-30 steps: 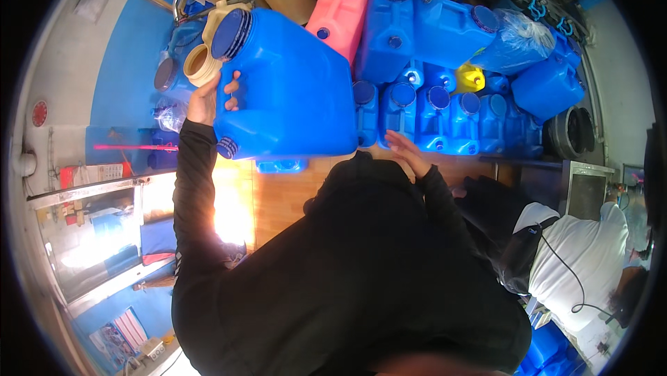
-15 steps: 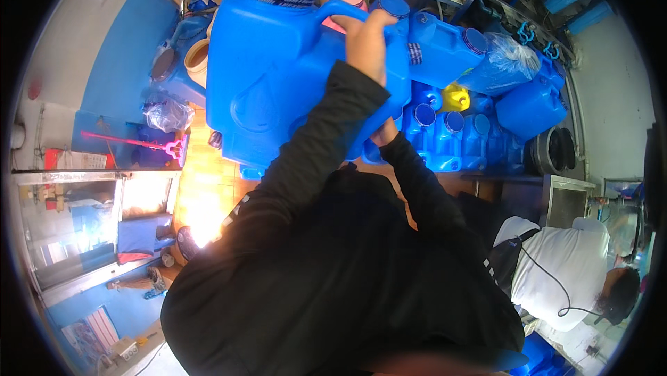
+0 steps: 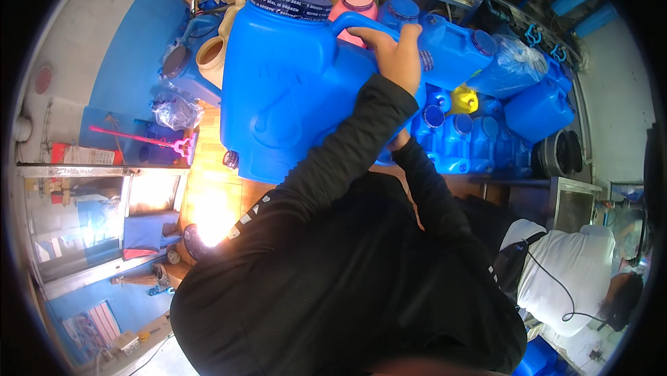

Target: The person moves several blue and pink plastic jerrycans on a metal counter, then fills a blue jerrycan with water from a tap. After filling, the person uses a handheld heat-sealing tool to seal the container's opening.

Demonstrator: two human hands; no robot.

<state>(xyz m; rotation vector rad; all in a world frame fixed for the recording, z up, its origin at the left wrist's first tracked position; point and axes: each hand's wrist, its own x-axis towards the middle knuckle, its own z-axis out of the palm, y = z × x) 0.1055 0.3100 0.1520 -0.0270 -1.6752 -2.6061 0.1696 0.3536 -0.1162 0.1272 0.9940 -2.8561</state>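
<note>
A large blue water jug (image 3: 278,91) with a wide, sealed dark-blue cap is held up in front of me, its capped end away from me. My left hand (image 3: 401,60) is closed around the jug's moulded handle at its upper right. Against the jug's lower right side, near its base, sits my right hand (image 3: 399,140); its fingers are mostly hidden behind the jug. Both forearms are in black sleeves, and the left one crosses over the front of the jug.
Many blue jugs (image 3: 455,133) crowd the floor to the right, with a yellow container (image 3: 463,99) among them. Behind stands a pink-capped jug (image 3: 356,2). A beige open-mouthed jug (image 3: 210,55) and pink mop (image 3: 184,147) are left. A person in white (image 3: 566,272) is at right.
The jug has shifted slightly right and toward me in the picture, and my left hand has moved right with it. The whole view has shifted a little too. Both hands stay on the jug.
</note>
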